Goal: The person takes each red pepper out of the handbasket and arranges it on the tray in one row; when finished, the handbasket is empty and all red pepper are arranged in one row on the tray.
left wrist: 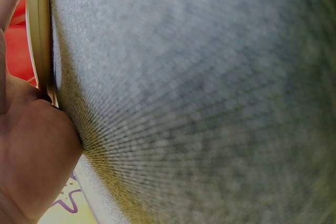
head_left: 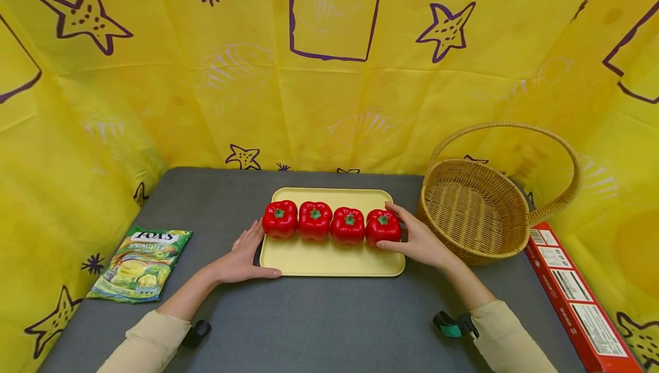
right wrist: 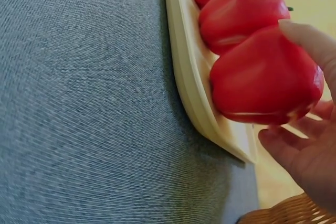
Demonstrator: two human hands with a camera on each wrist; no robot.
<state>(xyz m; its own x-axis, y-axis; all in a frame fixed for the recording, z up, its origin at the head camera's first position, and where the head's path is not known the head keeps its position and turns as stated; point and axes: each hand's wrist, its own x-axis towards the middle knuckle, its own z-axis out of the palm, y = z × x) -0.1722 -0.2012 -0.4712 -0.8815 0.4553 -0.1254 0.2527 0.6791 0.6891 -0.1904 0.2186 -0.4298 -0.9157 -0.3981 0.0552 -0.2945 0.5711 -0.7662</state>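
Observation:
Several red bell peppers with green stems stand in a row on a pale yellow tray [head_left: 329, 264]. My right hand [head_left: 423, 241] is around the rightmost bell pepper [head_left: 382, 227], thumb on its near side and fingers behind it. In the right wrist view the thumb touches that bell pepper [right wrist: 268, 77], and the other fingers curve by its outer side. At the tray's left end, my left hand [head_left: 239, 261] lies against the rim with fingers extended beside the leftmost bell pepper [head_left: 280, 219]. Its thumb reaches the near left corner. The left wrist view shows the hand [left wrist: 34, 150] by the tray rim [left wrist: 39, 30].
A wicker basket [head_left: 479, 250] with a tall handle stands right of the tray, close to my right forearm. Beyond it lies a long red box [head_left: 576, 298] along the right edge. A green Fox's candy bag [head_left: 139, 267] lies at left on the grey table [head_left: 329, 327].

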